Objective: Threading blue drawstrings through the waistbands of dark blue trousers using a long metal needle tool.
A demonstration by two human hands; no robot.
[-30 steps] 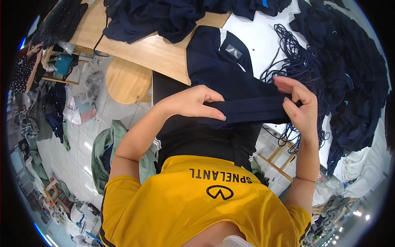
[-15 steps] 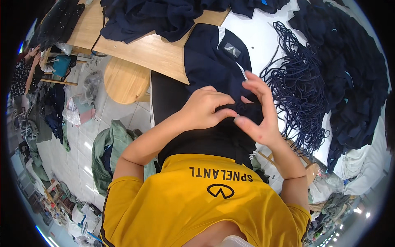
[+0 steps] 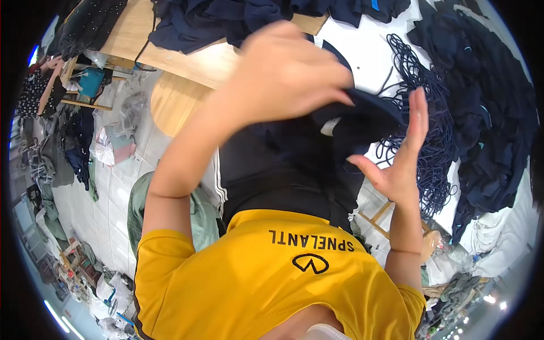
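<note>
My left hand (image 3: 292, 76) is raised over the work, blurred by motion, its fingers closed on a navy garment (image 3: 371, 116). The cloth is lifted and folds out to the right from under those fingers. A small pale patch shows in its folds. To the right, my right hand (image 3: 399, 161) is open, its fingers pointing up and its thumb held well apart. The lifted cloth hangs between that thumb and the fingers; whether they touch it I cannot tell. My left hand and forearm hide part of the garment and the table.
Tangled navy cords (image 3: 433, 141) lie on the white tabletop (image 3: 357, 56), beside heaped dark cloth (image 3: 487, 107). More navy garments (image 3: 209, 22) cover the far wooden table (image 3: 192, 61). A round stool (image 3: 173, 105) and green cloth (image 3: 141, 207) are at left. Another person's arm (image 3: 46, 85) shows at far left.
My left hand has risen up and away from my right, lifting and turning the garment. My right hand has shifted right and opened wider. The garment's grey badge is out of sight now.
</note>
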